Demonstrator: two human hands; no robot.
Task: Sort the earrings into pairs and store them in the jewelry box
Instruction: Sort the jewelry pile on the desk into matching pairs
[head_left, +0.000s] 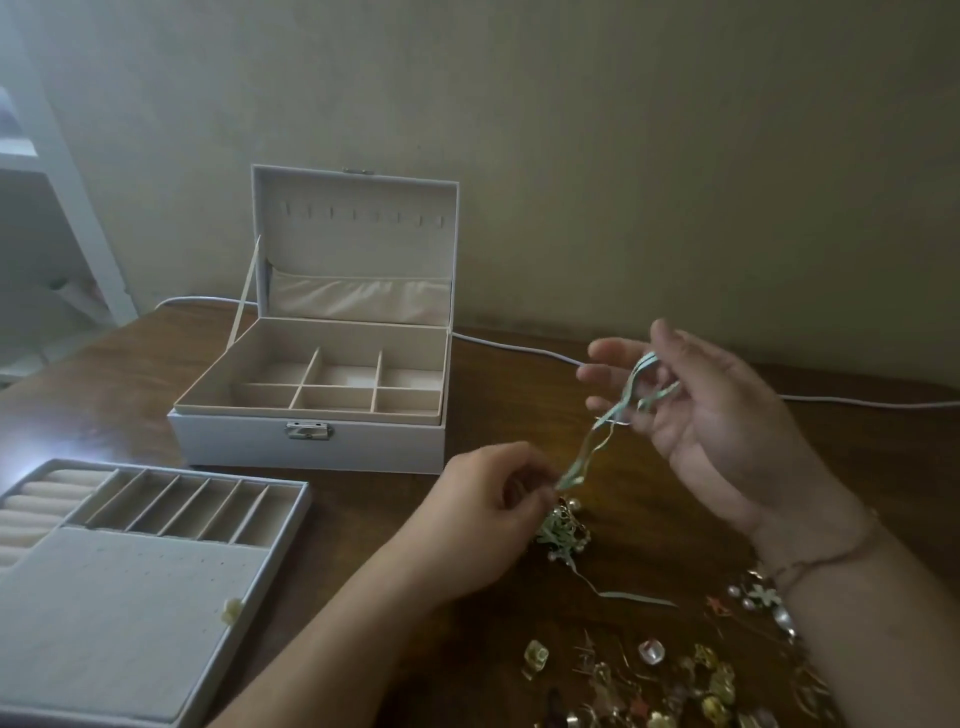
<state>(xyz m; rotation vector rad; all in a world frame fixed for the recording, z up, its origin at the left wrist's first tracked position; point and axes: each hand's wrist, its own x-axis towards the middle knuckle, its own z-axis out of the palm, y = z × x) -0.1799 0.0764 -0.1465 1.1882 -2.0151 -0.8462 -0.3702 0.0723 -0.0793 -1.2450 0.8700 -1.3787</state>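
Observation:
A pale green ribbon earring stretches between my two hands above the table. My right hand is raised, its fingers pinching the ribbon's upper loop. My left hand pinches the lower end, just above a tangled cluster of green, gold and pearl earrings. A pile of loose earrings lies at the front right. The white jewelry box stands open behind, its beige compartments bare. Its removed tray lies at the front left with one small cream earring on its padded panel.
A white cable runs along the back of the wooden table behind the box. A loose green ribbon strip lies beside the cluster. White shelving stands at the far left, off the table.

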